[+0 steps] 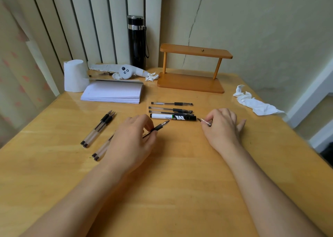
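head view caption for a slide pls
Left hand holds an uncapped pen while the right hand pinches a clear cap over a wooden table.

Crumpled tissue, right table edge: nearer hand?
Right. Right hand, pinching a cap, sits left of the tissue; left hand, holding a pen, is farther left.

Back edge of wooden table (180,182), left to right: white tissue roll (75,76), white controller (126,72) with a small tissue wad (152,76) just beside it, black flask (137,42) upright against the wall, empty-topped two-tier wooden rack (195,51). White paper stack (113,92) lies flat in front of the controller, touching the roll. Larger crumpled tissue (255,102) near the right edge, well apart from the rack; cracked wall (252,29) behind.
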